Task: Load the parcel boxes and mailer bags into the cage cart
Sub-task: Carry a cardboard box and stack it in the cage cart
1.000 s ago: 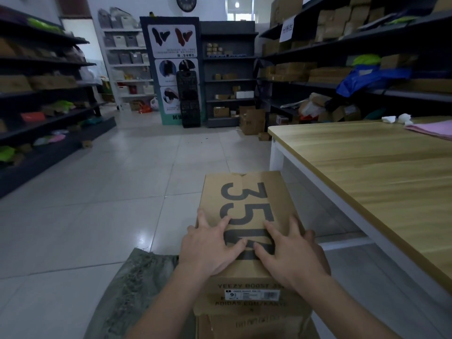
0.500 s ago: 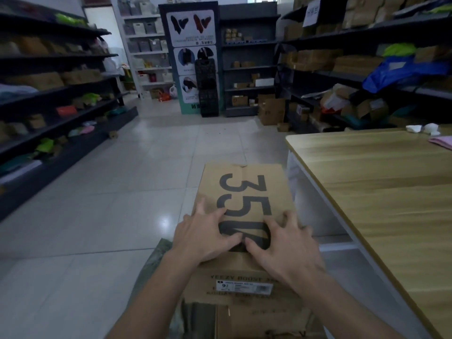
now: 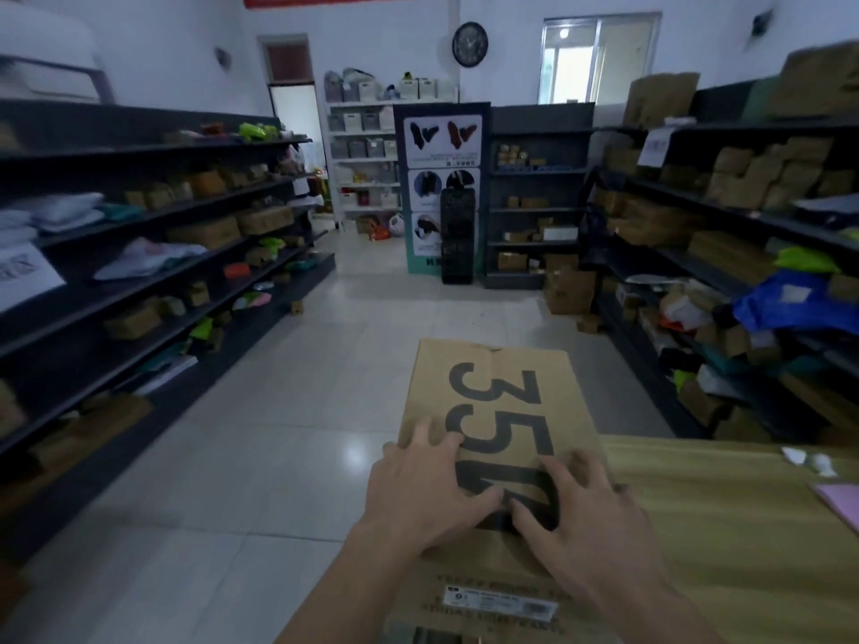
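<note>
Head view, down a stockroom aisle. Near and low centre: brown parcel box [image 3: 499, 402], big black "350" across the lid, white label [image 3: 502, 602] on the near end face. Left hand [image 3: 420, 497] laid on the lid's near left part, fingers spread and nearly straight, pressing down, gripping nothing. Right hand [image 3: 592, 522] likewise flat on the near right part, fingers splayed over the printed zero, released rather than clenched. Support under the box hidden. Just right of the box, touching or merely overlapping, cannot tell: wooden table [image 3: 743, 550], with a pink sheet [image 3: 841, 502] and white scraps [image 3: 811, 460] toward its far right. Dark shelves [image 3: 153, 290] of cartons and bags along left and right. Far wall: round clock [image 3: 470, 44], window [image 3: 599, 58].
</note>
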Available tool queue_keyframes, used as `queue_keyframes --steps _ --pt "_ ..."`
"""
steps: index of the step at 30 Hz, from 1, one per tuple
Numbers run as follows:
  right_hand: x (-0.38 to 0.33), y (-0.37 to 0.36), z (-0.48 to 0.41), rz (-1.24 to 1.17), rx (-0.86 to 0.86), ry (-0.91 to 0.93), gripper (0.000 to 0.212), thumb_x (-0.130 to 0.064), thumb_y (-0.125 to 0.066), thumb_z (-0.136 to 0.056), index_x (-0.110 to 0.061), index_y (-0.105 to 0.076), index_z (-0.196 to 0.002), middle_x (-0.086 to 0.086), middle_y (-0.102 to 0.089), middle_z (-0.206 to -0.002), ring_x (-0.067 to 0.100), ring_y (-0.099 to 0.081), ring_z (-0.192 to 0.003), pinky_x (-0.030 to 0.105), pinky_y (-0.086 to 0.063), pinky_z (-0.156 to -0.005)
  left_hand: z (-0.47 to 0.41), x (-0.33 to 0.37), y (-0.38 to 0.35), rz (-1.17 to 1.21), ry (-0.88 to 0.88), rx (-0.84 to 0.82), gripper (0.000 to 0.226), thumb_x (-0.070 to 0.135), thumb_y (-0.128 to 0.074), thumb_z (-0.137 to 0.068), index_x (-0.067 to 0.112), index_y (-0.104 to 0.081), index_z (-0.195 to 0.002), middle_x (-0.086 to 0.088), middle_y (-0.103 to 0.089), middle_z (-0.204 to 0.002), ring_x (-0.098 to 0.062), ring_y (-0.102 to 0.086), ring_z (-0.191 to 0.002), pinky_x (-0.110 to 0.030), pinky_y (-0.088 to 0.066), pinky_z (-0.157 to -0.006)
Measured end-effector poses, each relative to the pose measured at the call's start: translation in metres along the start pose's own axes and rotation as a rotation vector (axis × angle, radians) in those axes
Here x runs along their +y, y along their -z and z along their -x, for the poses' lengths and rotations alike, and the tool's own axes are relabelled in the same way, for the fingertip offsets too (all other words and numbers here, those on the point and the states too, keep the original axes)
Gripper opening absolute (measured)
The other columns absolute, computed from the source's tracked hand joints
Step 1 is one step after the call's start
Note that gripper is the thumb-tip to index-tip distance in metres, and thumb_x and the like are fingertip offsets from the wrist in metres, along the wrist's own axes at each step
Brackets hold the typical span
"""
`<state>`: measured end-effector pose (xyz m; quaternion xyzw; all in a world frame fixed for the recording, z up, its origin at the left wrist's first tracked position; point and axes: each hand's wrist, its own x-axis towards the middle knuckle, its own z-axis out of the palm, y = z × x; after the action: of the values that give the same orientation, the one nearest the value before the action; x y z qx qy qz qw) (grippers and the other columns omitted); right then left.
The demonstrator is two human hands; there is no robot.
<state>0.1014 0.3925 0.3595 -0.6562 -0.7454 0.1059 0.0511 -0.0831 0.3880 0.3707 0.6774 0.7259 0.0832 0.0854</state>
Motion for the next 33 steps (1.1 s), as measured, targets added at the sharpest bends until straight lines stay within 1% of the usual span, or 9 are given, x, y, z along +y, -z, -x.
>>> queue_keyframes --steps 4,8,10,20,23,26,29,31,33 --pt "-0.032 0.06 0.032 -0.02 0.032 -0.015 0.079 -0.089 -0.026 -0.079 -0.044 -0.031 -0.145 -0.006 -0.027 -0.148 0.03 -0.048 -0.123 0.04 -0.046 -0.099 0.025 0.0 0.066 0.003 -0.019 0.022 0.075 0.08 -0.047 -0.078 0.036 -0.042 -0.139 0.001 -0.025 -0.156 -0.031 -0.044 -0.125 -0.042 -0.041 -0.099" --pt "-0.054 0.082 0.067 -0.035 0.043 -0.017 0.08 -0.088 -0.028 -0.078 -0.044 -0.03 -0.144 -0.004 -0.027 -0.148 0.034 -0.047 -0.125 0.041 -0.045 -0.101 0.052 -0.01 0.101 -0.014 -0.05 0.054 0.07 0.079 -0.048 -0.077 0.031 -0.044 -0.129 0.001 -0.023 -0.151 -0.03 -0.048 -0.116 -0.041 -0.044 -0.091" --pt "-0.06 0.085 0.084 -0.044 0.042 -0.032 0.078 -0.086 -0.03 -0.079 -0.044 -0.031 -0.144 -0.004 -0.026 -0.147 0.034 -0.048 -0.124 0.041 -0.046 -0.101 0.068 -0.015 0.107 -0.019 -0.064 0.069 0.068 0.079 -0.047 -0.078 0.031 -0.045 -0.126 0.001 -0.022 -0.152 -0.03 -0.048 -0.114 -0.039 -0.043 -0.088" --pt "-0.064 0.087 0.148 -0.034 0.079 -0.13 0.074 -0.086 -0.03 -0.076 -0.047 -0.031 -0.139 -0.004 -0.02 -0.148 0.031 -0.049 -0.121 0.04 -0.047 -0.098 0.117 -0.015 0.104 0.024 -0.199 0.042 0.065 0.073 -0.049 -0.08 0.033 -0.043 -0.131 0.003 -0.022 -0.154 -0.027 -0.048 -0.119 -0.04 -0.047 -0.099" --pt "-0.052 0.089 0.167 -0.06 0.089 -0.183 0.073 -0.085 -0.032 -0.077 -0.047 -0.031 -0.139 -0.004 -0.017 -0.151 0.03 -0.047 -0.124 0.04 -0.045 -0.102 0.125 0.0 0.106 0.044 -0.265 0.089 0.062 0.072 -0.05 -0.082 0.032 -0.045 -0.128 0.002 -0.022 -0.152 -0.026 -0.05 -0.114 -0.038 -0.049 -0.095" --pt "-0.033 0.095 0.188 -0.088 0.127 -0.236 0.075 -0.087 -0.032 -0.074 -0.048 -0.033 -0.138 -0.002 -0.018 -0.151 0.026 -0.047 -0.125 0.041 -0.044 -0.103 0.131 0.022 0.102 0.101 -0.299 0.109 0.062 0.074 -0.054 -0.08 0.033 -0.04 -0.124 0.002 -0.011 -0.154 -0.022 -0.055 -0.103 -0.031 -0.048 -0.082" --pt "-0.014 0.107 0.211 -0.15 0.209 -0.305 0.066 -0.085 -0.041 -0.074 -0.048 -0.037 -0.129 -0.001 -0.023 -0.146 0.025 -0.046 -0.123 0.039 -0.046 -0.099 0.135 0.049 0.101 0.222 -0.205 0.137 0.059 0.073 -0.055 -0.083 0.026 -0.041 -0.115 -0.007 -0.031 -0.136 -0.015 -0.054 -0.09 -0.025 -0.049 -0.073" --pt "-0.002 0.117 0.226 -0.195 0.275 -0.376 0.055 -0.076 -0.05 -0.08 -0.047 -0.032 -0.123 0.001 -0.025 -0.144 0.026 -0.045 -0.124 0.039 -0.047 -0.099 0.132 0.07 0.1 0.25 -0.185 0.149 0.061 0.07 -0.054 -0.087 0.018 -0.047 -0.118 -0.006 -0.046 -0.118 -0.019 -0.057 -0.091 -0.032 -0.055 -0.078" --pt "0.012 0.124 0.24 -0.203 0.33 -0.448 0.05 -0.068 -0.055 -0.084 -0.046 -0.026 -0.118 0.004 -0.025 -0.144 0.028 -0.043 -0.128 0.041 -0.045 -0.102 0.131 0.094 0.094 0.258 -0.208 0.154 0.067 0.067 -0.055 -0.088 0.011 -0.048 -0.125 -0.006 -0.054 -0.11 -0.023 -0.059 -0.095 -0.036 -0.056 -0.081"
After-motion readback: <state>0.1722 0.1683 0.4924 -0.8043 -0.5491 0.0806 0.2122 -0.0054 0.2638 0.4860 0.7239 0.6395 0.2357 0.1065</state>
